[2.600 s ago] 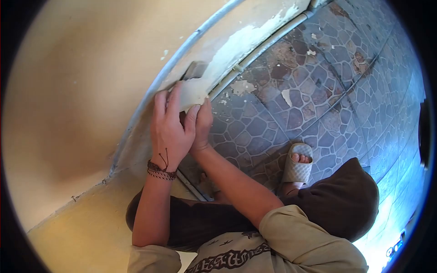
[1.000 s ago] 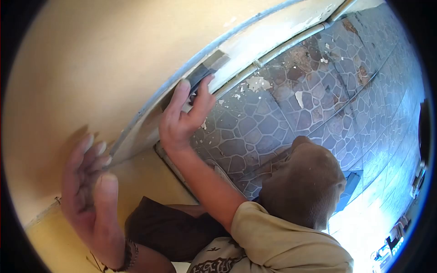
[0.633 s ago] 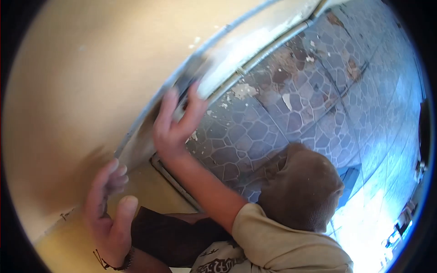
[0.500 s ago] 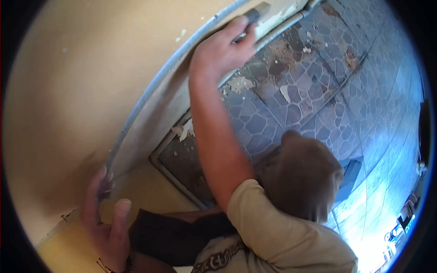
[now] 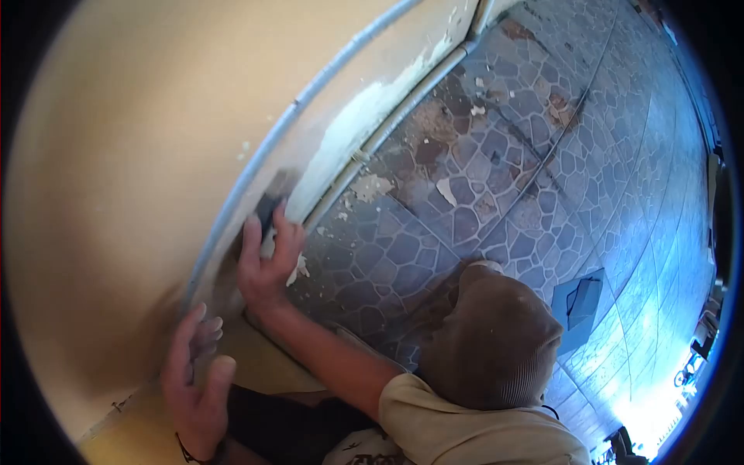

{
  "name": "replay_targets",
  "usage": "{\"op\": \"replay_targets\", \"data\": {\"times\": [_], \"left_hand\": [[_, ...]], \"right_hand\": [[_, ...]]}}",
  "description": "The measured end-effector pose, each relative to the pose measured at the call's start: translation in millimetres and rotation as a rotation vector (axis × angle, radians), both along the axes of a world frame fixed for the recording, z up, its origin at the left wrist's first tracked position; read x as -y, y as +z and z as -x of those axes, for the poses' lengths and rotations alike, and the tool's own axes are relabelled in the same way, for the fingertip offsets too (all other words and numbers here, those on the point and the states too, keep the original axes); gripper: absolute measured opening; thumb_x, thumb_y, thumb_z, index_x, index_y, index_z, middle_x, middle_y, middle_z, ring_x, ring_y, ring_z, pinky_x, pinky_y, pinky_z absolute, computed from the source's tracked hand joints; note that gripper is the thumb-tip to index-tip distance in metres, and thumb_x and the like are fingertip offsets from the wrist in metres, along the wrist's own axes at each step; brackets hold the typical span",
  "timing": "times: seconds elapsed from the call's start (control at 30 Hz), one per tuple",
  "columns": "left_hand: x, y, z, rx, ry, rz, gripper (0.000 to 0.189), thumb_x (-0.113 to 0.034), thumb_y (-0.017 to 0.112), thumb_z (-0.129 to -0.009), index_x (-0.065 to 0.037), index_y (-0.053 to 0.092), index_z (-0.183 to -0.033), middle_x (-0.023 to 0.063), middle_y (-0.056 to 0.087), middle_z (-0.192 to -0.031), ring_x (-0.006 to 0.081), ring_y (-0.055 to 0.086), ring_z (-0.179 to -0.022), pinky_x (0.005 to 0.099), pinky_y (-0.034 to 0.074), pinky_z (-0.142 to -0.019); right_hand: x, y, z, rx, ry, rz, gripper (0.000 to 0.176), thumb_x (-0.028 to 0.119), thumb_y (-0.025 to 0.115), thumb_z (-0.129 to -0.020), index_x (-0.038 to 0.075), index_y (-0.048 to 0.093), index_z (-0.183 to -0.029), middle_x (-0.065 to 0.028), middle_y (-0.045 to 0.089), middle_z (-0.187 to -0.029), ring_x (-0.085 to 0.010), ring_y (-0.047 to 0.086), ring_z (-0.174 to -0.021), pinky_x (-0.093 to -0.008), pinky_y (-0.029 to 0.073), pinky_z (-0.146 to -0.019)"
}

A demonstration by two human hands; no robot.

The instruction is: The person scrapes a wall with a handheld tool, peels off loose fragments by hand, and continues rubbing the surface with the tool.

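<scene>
My right hand (image 5: 267, 263) grips a scraper (image 5: 267, 213) with a dark body and a blurred greyish end, close against the lower wall. It works in the band between a grey conduit (image 5: 260, 159) and the pipe along the floor edge (image 5: 403, 105). Beside that band is a pale patch of bare wall (image 5: 353, 124) with ragged paint edges. My left hand (image 5: 198, 387), with a dark band at the wrist, is held near the corner. Its fingers and thumb are apart and hold nothing, fingertips overlapping the conduit's lower end in this view.
Paint flakes (image 5: 372, 186) and several chips lie on the stone-patterned floor (image 5: 519, 155). A rounded shape in brown ribbed cloth (image 5: 496, 333) rises beside my right sleeve (image 5: 457, 415). A flat grey-blue object (image 5: 579, 306) lies beyond it. The yellow wall (image 5: 139, 178) fills the left side.
My right hand has come down along the wall with the scraper, from the far end towards the corner, uncovering the pale patch. My left hand shifted slightly, staying open. The view has turned a little.
</scene>
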State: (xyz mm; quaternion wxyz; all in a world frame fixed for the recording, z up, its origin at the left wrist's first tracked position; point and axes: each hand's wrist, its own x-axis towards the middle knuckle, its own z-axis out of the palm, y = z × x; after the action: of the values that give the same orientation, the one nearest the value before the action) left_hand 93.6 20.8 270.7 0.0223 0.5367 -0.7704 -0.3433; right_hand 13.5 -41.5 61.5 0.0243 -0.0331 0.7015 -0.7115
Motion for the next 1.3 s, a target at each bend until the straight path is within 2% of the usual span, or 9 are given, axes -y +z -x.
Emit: {"op": "replay_targets", "data": {"times": [0.13,0.37,0.6,0.67,0.77,0.93,1.0,1.1,1.3], "left_hand": [[2,-11,-34,0.322,-0.043,-0.012,0.054,-0.011,0.067,-0.083,0.001,0.051,-0.133,0.0117,0.062,-0.110,0.0195,0.057,-0.101,0.0316,0.044,-0.090],[27,-66,6,-0.046,-0.047,0.207,0.045,-0.011,0.067,-0.085,0.003,0.055,-0.125,0.0211,0.061,-0.117,0.0305,0.060,-0.106,0.0377,0.045,-0.092],[22,-100,17,0.095,-0.448,0.786,0.036,-0.004,0.060,-0.087,0.002,0.057,-0.123,0.0240,0.048,-0.133,0.0419,0.047,-0.121,0.0470,0.037,-0.102],[33,-121,19,0.022,-0.477,0.916,0.036,-0.003,0.059,-0.087,0.001,0.058,-0.123,0.0257,0.046,-0.136,0.0451,0.044,-0.123,0.0508,0.035,-0.104],[34,-142,0,0.195,-0.627,0.921,0.040,-0.011,0.058,-0.090,-0.001,0.055,-0.128,0.0286,0.037,-0.142,0.0475,0.036,-0.130,0.0565,0.027,-0.108],[47,-177,-14,0.417,-0.506,1.050,0.057,-0.033,0.057,-0.090,-0.004,0.044,-0.138,0.0305,0.020,-0.150,0.0511,0.021,-0.136,0.0657,0.013,-0.108],[66,-202,-11,0.414,-0.501,1.239,0.062,-0.038,0.058,-0.089,-0.006,0.043,-0.140,0.0320,0.017,-0.150,0.0524,0.018,-0.137,0.0685,0.011,-0.106],[75,-220,-25,0.395,-0.521,1.352,0.065,-0.042,0.062,-0.086,-0.010,0.044,-0.140,0.0339,0.013,-0.150,0.0536,0.015,-0.137,0.0716,0.011,-0.103],[83,-237,-2,0.395,-0.415,1.508,0.073,-0.057,0.062,-0.080,-0.017,0.047,-0.138,0.0382,0.004,-0.149,0.0544,0.006,-0.138,0.0739,0.004,-0.100]], "right_hand": [[13,-23,83,0.058,-0.171,-0.029,0.043,0.017,0.060,-0.092,-0.010,0.052,-0.125,-0.0269,0.057,-0.109,-0.0364,0.055,-0.100,-0.0440,0.042,-0.088],[-4,-12,29,0.008,-0.012,0.030,0.038,0.019,0.058,-0.094,-0.008,0.056,-0.121,-0.0241,0.057,-0.099,-0.0333,0.054,-0.090,-0.0418,0.042,-0.086],[25,-35,113,-0.062,-0.274,-0.020,0.042,0.022,0.058,-0.094,-0.007,0.054,-0.125,-0.0218,0.056,-0.104,-0.0300,0.053,-0.095,-0.0382,0.042,-0.085],[5,-6,48,0.233,-0.069,0.142,0.045,0.020,0.056,-0.095,-0.010,0.051,-0.128,-0.0318,0.052,-0.115,-0.0439,0.048,-0.108,-0.0460,0.037,-0.096],[21,-46,140,0.065,-0.256,0.001,0.044,0.024,0.058,-0.094,-0.008,0.055,-0.124,-0.0212,0.058,-0.107,-0.0279,0.054,-0.094,-0.0369,0.043,-0.085],[11,-56,174,0.072,-0.185,-0.091,0.042,0.021,0.058,-0.093,-0.010,0.055,-0.122,-0.0250,0.059,-0.115,-0.0301,0.055,-0.098,-0.0385,0.043,-0.088],[6,-47,90,0.006,-0.125,-0.023,0.039,0.023,0.056,-0.094,-0.003,0.056,-0.124,-0.0268,0.055,-0.120,-0.0316,0.056,-0.102,-0.0394,0.042,-0.092],[3,-55,183,0.060,-0.112,-0.040,0.042,0.021,0.055,-0.094,-0.004,0.053,-0.127,-0.0308,0.052,-0.116,-0.0454,0.049,-0.106,-0.0508,0.038,-0.092],[9,-50,169,-0.125,-0.187,-0.005,0.040,0.015,0.060,-0.091,-0.004,0.055,-0.125,-0.0218,0.056,-0.102,-0.0330,0.052,-0.091,-0.0427,0.041,-0.082]]}}
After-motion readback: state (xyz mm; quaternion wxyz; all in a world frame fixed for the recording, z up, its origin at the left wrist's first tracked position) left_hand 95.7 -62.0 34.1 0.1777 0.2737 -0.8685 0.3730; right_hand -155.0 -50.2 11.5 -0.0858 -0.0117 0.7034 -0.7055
